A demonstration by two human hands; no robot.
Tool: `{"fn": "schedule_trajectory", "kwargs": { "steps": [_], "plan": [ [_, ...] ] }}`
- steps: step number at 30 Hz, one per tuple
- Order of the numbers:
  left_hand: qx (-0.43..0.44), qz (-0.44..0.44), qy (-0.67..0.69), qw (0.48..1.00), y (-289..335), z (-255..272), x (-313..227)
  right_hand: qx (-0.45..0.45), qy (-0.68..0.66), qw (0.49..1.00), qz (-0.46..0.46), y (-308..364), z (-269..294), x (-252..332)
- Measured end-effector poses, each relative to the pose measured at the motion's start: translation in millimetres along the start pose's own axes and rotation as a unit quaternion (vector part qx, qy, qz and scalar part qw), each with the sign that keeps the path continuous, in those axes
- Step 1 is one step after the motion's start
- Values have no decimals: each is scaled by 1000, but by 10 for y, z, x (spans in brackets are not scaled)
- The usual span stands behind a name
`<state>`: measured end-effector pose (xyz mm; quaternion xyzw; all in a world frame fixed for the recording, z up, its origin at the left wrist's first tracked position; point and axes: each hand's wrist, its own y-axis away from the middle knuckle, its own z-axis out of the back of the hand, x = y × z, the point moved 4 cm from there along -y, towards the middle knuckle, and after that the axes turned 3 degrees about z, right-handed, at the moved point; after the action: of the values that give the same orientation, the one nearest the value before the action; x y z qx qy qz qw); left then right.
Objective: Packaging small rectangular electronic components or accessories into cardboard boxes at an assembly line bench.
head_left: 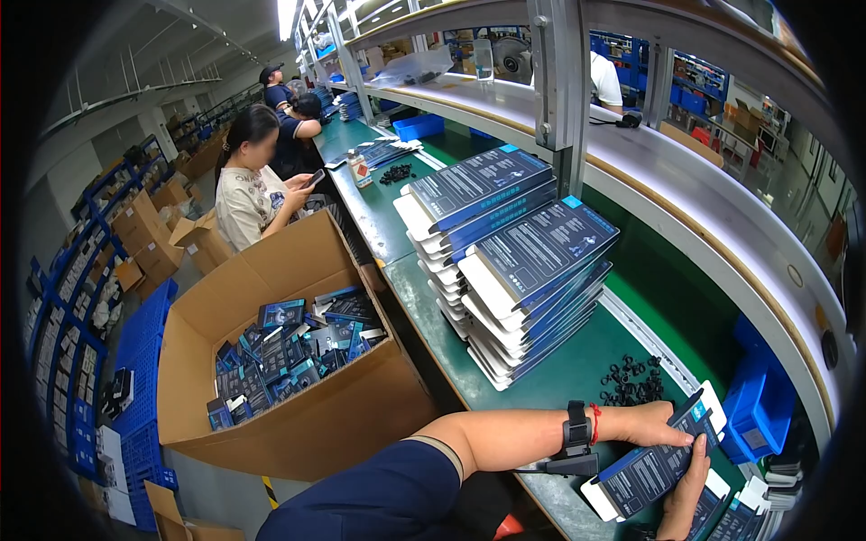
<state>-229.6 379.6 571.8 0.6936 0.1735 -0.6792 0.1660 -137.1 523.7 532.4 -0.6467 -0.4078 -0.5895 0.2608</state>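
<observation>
My left hand and my right hand both grip one flat dark blue package with a white end, low over the green bench at the lower right. My left wrist wears a black band and a red string. A small heap of black parts lies just beyond my left hand. More of the same packages lie under and beside my right hand.
Two tall leaning stacks of blue packages stand mid-bench. A blue bin sits at the right. An open cardboard box with several packages stands on the floor to the left. Seated people work further along the line.
</observation>
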Motion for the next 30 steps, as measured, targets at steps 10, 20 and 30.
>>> {"fn": "schedule_trajectory", "kwargs": {
  "steps": [10, 20, 30],
  "plan": [
    [1, 8, 2, 1000, -10, 0, 18, 14, -13, 1000, 7, -4, -8, 0],
    [-4, 11, 1, 1000, -12, 1, 24, 11, -16, 1000, 8, -9, -12, -2],
    [5, -1, 15, 1000, 4, 1, 2, 4, -16, 1000, 9, 8, -38, 16]
  ]
}}
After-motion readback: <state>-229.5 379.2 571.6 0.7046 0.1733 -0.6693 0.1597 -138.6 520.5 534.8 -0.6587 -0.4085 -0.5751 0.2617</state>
